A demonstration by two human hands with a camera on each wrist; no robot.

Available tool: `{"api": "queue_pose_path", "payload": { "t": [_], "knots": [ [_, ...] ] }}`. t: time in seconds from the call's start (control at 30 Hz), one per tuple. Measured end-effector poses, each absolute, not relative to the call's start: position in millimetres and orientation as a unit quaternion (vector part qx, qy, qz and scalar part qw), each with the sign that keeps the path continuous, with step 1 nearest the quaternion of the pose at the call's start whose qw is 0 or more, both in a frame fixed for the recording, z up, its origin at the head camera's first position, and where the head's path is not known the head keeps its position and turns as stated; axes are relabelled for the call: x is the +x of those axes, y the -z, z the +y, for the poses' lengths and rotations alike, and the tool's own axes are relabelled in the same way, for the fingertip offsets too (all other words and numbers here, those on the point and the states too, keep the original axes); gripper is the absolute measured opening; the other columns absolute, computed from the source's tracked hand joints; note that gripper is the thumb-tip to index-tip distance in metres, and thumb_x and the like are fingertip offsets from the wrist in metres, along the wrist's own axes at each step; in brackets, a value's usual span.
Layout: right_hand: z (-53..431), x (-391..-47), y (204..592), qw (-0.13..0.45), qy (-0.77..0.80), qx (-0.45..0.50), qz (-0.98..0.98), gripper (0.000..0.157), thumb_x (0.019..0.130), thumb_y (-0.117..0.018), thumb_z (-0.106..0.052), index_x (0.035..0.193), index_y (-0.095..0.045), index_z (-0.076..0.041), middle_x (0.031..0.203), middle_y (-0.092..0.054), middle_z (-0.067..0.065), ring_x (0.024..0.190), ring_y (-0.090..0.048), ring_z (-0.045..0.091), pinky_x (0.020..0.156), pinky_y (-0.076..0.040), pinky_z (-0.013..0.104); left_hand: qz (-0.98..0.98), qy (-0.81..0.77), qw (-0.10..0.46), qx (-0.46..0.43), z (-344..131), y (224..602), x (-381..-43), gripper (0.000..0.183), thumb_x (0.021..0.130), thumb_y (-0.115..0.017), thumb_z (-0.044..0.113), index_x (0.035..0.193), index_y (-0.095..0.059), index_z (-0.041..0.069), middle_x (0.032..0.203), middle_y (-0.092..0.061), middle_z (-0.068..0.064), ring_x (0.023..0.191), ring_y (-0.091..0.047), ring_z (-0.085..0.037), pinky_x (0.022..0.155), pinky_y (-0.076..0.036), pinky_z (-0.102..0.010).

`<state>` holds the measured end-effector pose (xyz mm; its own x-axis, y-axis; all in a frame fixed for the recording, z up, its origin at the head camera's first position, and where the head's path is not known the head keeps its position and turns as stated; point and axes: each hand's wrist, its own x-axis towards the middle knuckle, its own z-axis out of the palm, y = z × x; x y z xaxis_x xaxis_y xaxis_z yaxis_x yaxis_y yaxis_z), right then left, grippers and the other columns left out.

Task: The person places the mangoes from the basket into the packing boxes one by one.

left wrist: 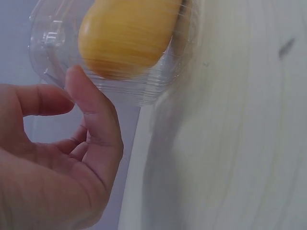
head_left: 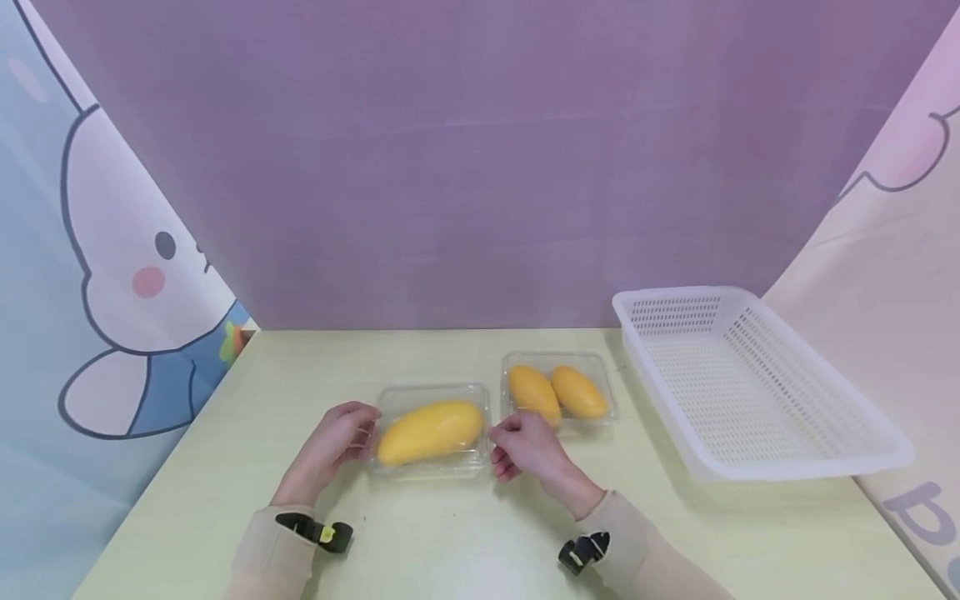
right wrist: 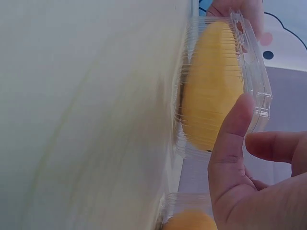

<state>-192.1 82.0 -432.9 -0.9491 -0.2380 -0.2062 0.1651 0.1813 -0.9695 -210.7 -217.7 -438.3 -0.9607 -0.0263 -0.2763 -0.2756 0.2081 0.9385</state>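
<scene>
A clear plastic clamshell box (head_left: 431,392) with one large yellow mango (head_left: 431,431) inside lies between my two hands. My left hand (head_left: 336,442) pinches the box's left edge between thumb and finger; in the left wrist view the thumb (left wrist: 93,103) reaches the corner of its rim. At the opposite end, my right hand (head_left: 531,454) pinches the right edge, its thumb (right wrist: 235,124) at the rim in the right wrist view. Behind the right hand sits a second clear box (head_left: 558,358) with two smaller mangoes (head_left: 579,392), one partly covered by that hand.
A white perforated plastic basket (head_left: 757,400) stands at the right of the pale table (head_left: 420,542). A purple cloth backdrop (head_left: 450,167) rises behind the table, with cartoon-printed cloths (head_left: 120,333) along both sides. Each wrist carries a black strap with a small camera.
</scene>
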Motion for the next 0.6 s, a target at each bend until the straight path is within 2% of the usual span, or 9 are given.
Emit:
{"api": "queue_pose_path", "payload": {
  "t": [0.3, 0.47, 0.6],
  "knots": [
    [85.1, -189.9, 433.0, 0.174, 0.673, -0.035, 0.718, 0.020, 0.097, -0.058, -0.001, 0.110, -0.058, 0.014, 0.078, -0.063, 0.013, 0.062, -0.063, 0.017, 0.060, -0.061, 0.033, 0.779, -0.612, 0.091, -0.100, -216.9, 442.8, -210.5, 0.032, 0.103, -0.048, 0.016, 0.124, -0.051, -0.009, 0.093, -0.056, -0.008, 0.075, -0.057, -0.019, 0.065, -0.052, -0.028],
    [89.8, -188.4, 430.4, 0.217, 0.667, -0.044, 0.712, 0.022, 0.093, -0.059, 0.000, 0.108, -0.058, 0.016, 0.077, -0.064, 0.013, 0.062, -0.064, 0.017, 0.062, -0.061, 0.033, 0.779, -0.612, 0.091, -0.098, -216.3, 442.3, -209.1, 0.032, 0.104, -0.047, 0.015, 0.125, -0.051, -0.009, 0.091, -0.056, -0.007, 0.074, -0.057, -0.019, 0.064, -0.053, -0.028],
    [90.6, -187.9, 431.6, 0.264, 0.662, -0.043, 0.701, 0.018, 0.092, -0.061, -0.004, 0.100, -0.061, 0.012, 0.072, -0.064, 0.010, 0.057, -0.062, 0.015, 0.058, -0.060, 0.030, 0.780, -0.612, 0.091, -0.096, -215.5, 441.4, -207.6, 0.034, 0.104, -0.047, 0.016, 0.126, -0.049, -0.010, 0.091, -0.056, -0.007, 0.073, -0.057, -0.019, 0.063, -0.052, -0.029]
  ]
}}
